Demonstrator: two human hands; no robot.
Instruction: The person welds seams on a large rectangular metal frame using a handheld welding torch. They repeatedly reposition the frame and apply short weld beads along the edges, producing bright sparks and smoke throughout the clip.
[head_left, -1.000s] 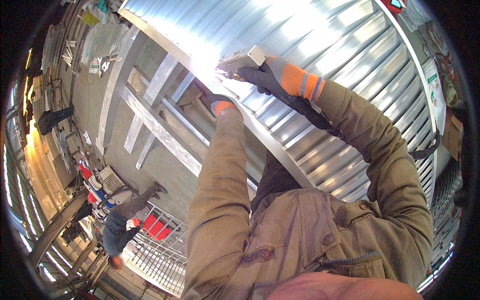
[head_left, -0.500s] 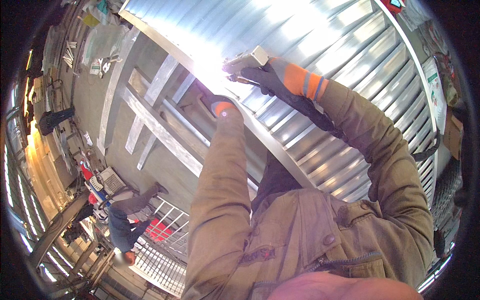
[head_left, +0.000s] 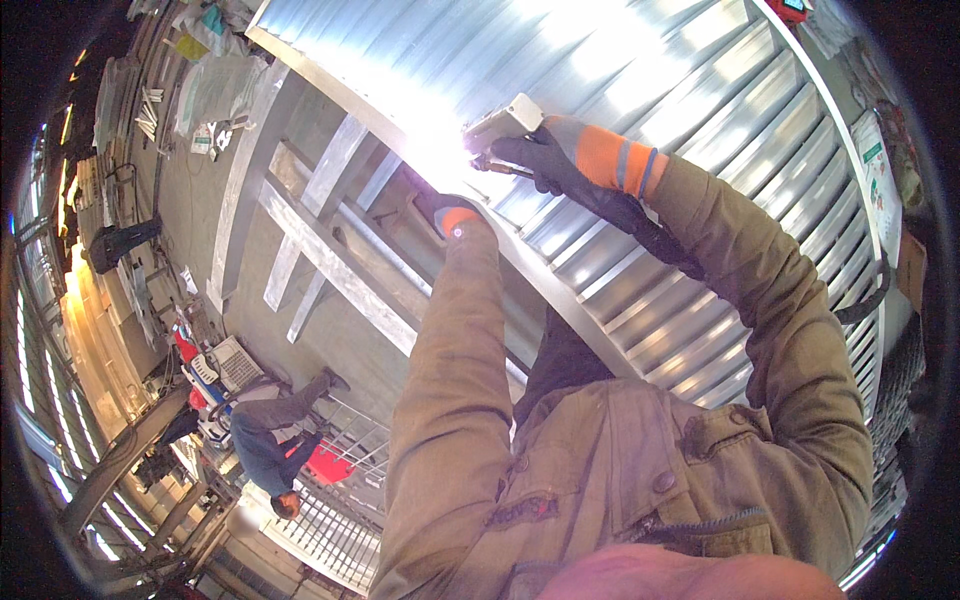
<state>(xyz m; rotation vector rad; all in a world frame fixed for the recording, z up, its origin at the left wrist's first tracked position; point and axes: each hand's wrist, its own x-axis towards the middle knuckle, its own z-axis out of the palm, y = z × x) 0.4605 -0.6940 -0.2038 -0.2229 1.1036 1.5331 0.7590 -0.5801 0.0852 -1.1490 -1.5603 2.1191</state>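
My right hand (head_left: 552, 160), in a dark glove with an orange cuff, is closed around a boxy pale welding gun (head_left: 507, 120). A dark hose trails from it under my forearm. White glare at the gun's tip washes out part of the frame edge of a large ribbed metal panel (head_left: 640, 312). My left hand (head_left: 456, 219), gloved in dark and orange, is at that frame edge, just nearer me than the glare. Its fingers are hidden by the edge and the glare, so its grip does not show.
Crossed metal bars (head_left: 335, 262) lie left of the panel, beside my left arm. Farther left, a co-worker (head_left: 262, 445) bends near a white railing (head_left: 335, 535) and a red object (head_left: 328, 462). Plastic sheeting (head_left: 215, 88) lies on the floor at upper left.
The whole view has shifted slightly, so panel and hands appear a little further right. Both hands keep about the same places on the panel, and the glare continues. The co-worker's head has shifted right.
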